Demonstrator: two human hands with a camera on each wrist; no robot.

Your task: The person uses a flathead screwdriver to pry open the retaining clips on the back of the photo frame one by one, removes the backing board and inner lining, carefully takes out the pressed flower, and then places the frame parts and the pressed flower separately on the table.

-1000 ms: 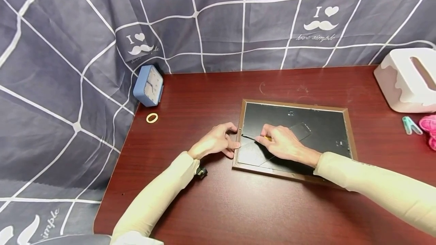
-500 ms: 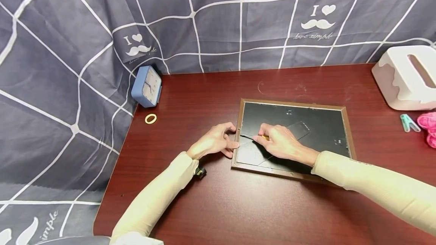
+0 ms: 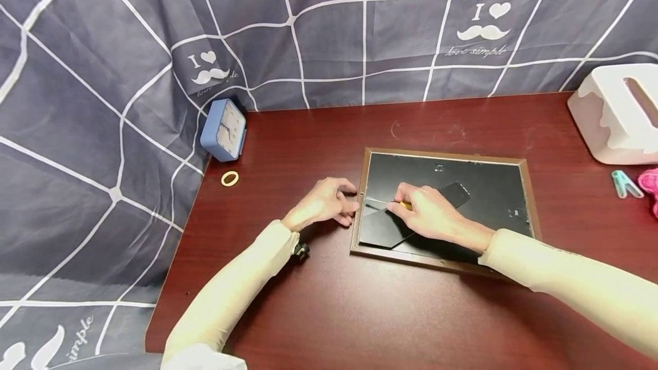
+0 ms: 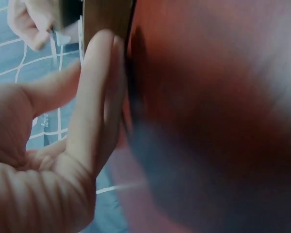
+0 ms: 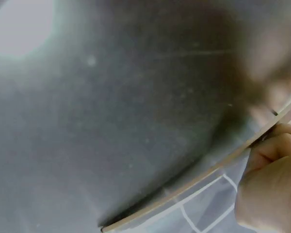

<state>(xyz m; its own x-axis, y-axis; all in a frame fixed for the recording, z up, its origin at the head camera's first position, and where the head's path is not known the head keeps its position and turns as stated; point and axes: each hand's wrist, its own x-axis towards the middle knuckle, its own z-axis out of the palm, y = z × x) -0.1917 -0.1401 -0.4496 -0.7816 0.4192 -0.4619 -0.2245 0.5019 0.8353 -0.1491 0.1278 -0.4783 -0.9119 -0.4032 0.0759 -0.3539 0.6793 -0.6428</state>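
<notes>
A picture frame (image 3: 442,156) lies face down on the red-brown table, showing its black backing (image 3: 488,187) and a folded stand leg (image 3: 455,193). My right hand (image 3: 432,213) grips the yellow handle of a screwdriver (image 3: 406,205). Its thin shaft points left, and the tip reaches the seam between backing and wooden border. At that left border my left hand (image 3: 324,204) holds the frame's edge between thumb and fingers. The left wrist view shows the left-hand fingers (image 4: 94,97) along the border's outer side. Backing fills most of the right wrist view; the right fingers there are blurred.
A blue clock (image 3: 223,130) and a pale yellow ring (image 3: 229,179) stand and lie at the left. To the right are a white-and-pink tissue box (image 3: 612,113), a mint clip (image 3: 626,184) and a pink item (image 3: 650,184). A grey checked cloth (image 3: 329,33) hangs behind.
The glare on the backing's lower left part and stand leg has gone, leaving them dark. The left hand has shifted slightly upward along the border. The screwdriver tip stays near the left seam.
</notes>
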